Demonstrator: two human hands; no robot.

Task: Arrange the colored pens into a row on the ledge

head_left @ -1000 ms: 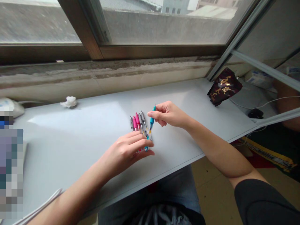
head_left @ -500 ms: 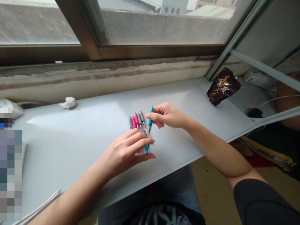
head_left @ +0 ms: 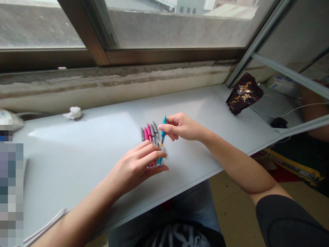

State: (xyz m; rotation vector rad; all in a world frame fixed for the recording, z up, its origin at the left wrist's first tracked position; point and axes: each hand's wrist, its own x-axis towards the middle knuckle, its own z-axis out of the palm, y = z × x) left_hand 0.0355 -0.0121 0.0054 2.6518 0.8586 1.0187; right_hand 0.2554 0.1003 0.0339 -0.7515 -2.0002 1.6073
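Between the thumb and fingers of my right hand (head_left: 177, 127) is the grip end of a turquoise pen (head_left: 163, 129), standing at a slant. Its lower end reaches down to the fingers and thumb of my left hand (head_left: 138, 159). A row of pens lies on the table under that left hand: grey pens (head_left: 142, 134) and pink pens (head_left: 148, 130), side by side with their tips pointing away from me. My left fingers curve over the pens' lower part, with the thumb at their near ends. Those lower parts are partly hidden by the hand.
The pens lie on a pale table (head_left: 102, 130). Crumpled white tissue (head_left: 74, 113) sits at its back left. A dark red packet (head_left: 244, 94) stands at the back right, near a metal frame (head_left: 295, 73) and a black mouse (head_left: 279, 122). A white cable (head_left: 48, 226) runs at front left.
The turquoise pen has moved slightly left and down, its lower end closer in beside the other pens. My left hand stays over the row.
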